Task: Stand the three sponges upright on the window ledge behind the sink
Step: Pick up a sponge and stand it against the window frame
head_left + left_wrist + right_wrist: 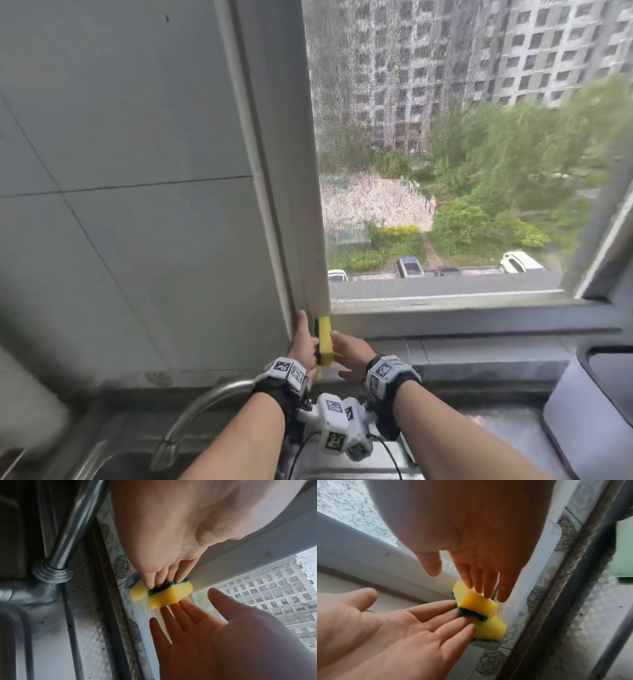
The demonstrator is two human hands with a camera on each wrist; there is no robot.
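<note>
Yellow sponges with green scouring faces stand on edge in the left corner of the window ledge [479, 325], against the window frame. One sponge [324, 339] [169, 596] [476, 600] sits between my hands; a second sponge [137, 592] [489, 628] stands beside it, toward the sink. I cannot tell whether a third is there. My left hand [305, 342] [159, 580] [450, 612] touches the green side with straight fingers. My right hand [349, 349] [180, 609] [481, 582] touches the yellow side, fingers also straight.
A steel faucet [191, 421] [68, 527] arches over the sink [496, 428] just below my wrists. A clear plastic strip [537, 574] runs along the ledge's front edge. A grey mat [582, 411] lies at the right. A mesh screen [445, 171] fills the window.
</note>
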